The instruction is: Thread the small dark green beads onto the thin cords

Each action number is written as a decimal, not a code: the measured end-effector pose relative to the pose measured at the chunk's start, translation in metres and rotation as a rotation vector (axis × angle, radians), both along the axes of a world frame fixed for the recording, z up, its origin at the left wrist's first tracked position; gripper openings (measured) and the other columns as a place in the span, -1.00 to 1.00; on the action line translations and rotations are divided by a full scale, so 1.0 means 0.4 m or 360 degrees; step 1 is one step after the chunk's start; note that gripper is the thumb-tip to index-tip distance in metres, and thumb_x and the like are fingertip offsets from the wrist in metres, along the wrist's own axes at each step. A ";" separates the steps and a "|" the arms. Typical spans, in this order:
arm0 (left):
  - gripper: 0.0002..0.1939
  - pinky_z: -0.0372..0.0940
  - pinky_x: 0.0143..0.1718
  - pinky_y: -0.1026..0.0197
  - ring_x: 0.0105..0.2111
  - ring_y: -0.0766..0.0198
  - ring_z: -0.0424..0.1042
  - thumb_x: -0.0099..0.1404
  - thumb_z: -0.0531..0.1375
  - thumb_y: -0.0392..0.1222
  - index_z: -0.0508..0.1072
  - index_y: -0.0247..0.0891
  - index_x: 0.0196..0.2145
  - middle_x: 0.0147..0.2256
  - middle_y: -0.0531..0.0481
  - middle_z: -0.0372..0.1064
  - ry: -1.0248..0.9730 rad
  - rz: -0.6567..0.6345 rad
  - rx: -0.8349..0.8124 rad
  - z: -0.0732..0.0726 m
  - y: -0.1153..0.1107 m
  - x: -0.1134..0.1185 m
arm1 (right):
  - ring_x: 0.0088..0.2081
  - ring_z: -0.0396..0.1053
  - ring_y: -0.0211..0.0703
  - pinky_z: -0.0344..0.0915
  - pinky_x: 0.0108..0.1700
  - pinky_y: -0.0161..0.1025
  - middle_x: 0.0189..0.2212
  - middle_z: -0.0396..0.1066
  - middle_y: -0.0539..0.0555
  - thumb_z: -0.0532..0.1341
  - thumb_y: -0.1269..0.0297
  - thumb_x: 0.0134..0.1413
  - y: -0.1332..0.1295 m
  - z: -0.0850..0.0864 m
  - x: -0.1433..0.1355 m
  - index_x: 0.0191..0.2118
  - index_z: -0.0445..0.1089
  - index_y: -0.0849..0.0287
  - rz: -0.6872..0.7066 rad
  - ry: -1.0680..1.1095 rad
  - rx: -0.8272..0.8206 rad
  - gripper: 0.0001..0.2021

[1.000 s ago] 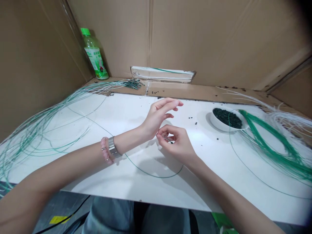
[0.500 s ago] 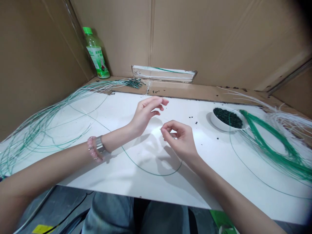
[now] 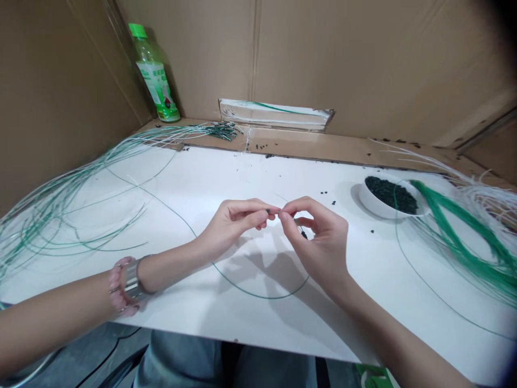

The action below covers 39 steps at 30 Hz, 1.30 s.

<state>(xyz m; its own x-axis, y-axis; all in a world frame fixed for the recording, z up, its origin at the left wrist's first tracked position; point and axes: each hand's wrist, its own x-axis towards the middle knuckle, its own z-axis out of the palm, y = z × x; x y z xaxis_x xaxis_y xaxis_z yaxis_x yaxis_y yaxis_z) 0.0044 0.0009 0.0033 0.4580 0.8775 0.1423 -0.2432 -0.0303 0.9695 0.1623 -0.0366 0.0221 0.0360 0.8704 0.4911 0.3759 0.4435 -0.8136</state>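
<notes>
Over the middle of the white tabletop, my left hand (image 3: 238, 221) is closed in a pinch on a small dark green piece (image 3: 268, 211). Its fingertips meet those of my right hand (image 3: 317, 229), which pinches a thin green wire (image 3: 266, 297). The wire loops down below both hands and runs off to the left. Some dark bits (image 3: 304, 234) show beside my right palm. To the right is a white bowl (image 3: 374, 206) full of small dark green pieces (image 3: 391, 195).
Green and white wires (image 3: 76, 188) spread at the left, their dark beaded ends (image 3: 222, 131) at the back. A green bundle (image 3: 460, 226) and white strands (image 3: 480, 194) lie right. A green-capped bottle (image 3: 155, 83) stands back left against cardboard walls (image 3: 323, 54).
My left hand has come down from its raised, loosely open pose and closed in a pinch against my right fingertips. The view has shifted slightly.
</notes>
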 end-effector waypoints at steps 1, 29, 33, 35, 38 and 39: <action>-0.87 0.25 -0.30 0.29 -0.40 0.36 0.31 0.18 0.25 -0.16 0.60 -0.12 -0.32 -0.33 -0.02 0.46 0.0001 -0.0006 -0.0003 0.000 0.000 -0.002 | -0.42 0.35 -0.30 0.39 -0.41 -0.33 -0.50 0.39 -0.02 0.17 0.43 0.03 -0.003 0.002 -0.001 -0.46 0.34 0.14 0.0021 -0.0015 0.0019 -0.91; -0.83 0.32 -0.40 0.40 -0.46 0.44 0.36 0.16 0.25 -0.34 0.61 -0.14 -0.32 -0.43 0.03 0.49 0.0041 0.0071 0.0103 0.015 -0.008 -0.006 | -0.44 0.39 -0.31 0.38 -0.40 -0.32 -0.52 0.45 -0.05 0.24 0.41 0.04 -0.013 -0.005 0.000 -0.47 0.41 0.16 0.0121 -0.0021 -0.0053 -0.90; -0.82 0.32 -0.40 0.44 -0.48 0.47 0.36 0.15 0.25 -0.37 0.61 -0.15 -0.34 -0.46 0.05 0.48 0.0028 0.0071 0.0085 0.018 -0.010 -0.007 | -0.44 0.39 -0.30 0.37 -0.38 -0.31 -0.52 0.45 -0.05 0.25 0.44 0.02 -0.012 -0.007 -0.001 -0.47 0.41 0.18 0.0115 -0.0005 -0.0014 -0.91; -0.82 0.32 -0.40 0.43 -0.48 0.46 0.36 0.14 0.25 -0.37 0.61 -0.15 -0.34 -0.46 0.05 0.49 0.0037 0.0080 0.0074 0.018 -0.011 -0.008 | -0.44 0.38 -0.30 0.37 -0.39 -0.31 -0.52 0.45 -0.04 0.25 0.46 0.02 -0.010 -0.008 -0.002 -0.47 0.41 0.18 0.0111 -0.0017 0.0018 -0.91; -0.83 0.33 -0.41 0.41 -0.49 0.45 0.36 0.14 0.26 -0.36 0.61 -0.17 -0.34 -0.45 0.03 0.49 0.0056 0.0095 0.0069 0.016 -0.012 -0.008 | -0.45 0.37 -0.32 0.36 -0.40 -0.32 -0.53 0.44 -0.05 0.24 0.47 0.02 -0.008 -0.009 -0.003 -0.48 0.40 0.19 0.0099 -0.0048 0.0054 -0.90; -0.84 0.33 -0.41 0.41 -0.49 0.45 0.36 0.14 0.26 -0.35 0.61 -0.17 -0.33 -0.45 0.03 0.50 0.0061 0.0098 0.0067 0.015 -0.012 -0.007 | -0.46 0.37 -0.32 0.35 -0.41 -0.33 -0.54 0.44 -0.05 0.24 0.48 0.01 -0.007 -0.010 -0.003 -0.48 0.40 0.19 0.0094 -0.0060 0.0061 -0.89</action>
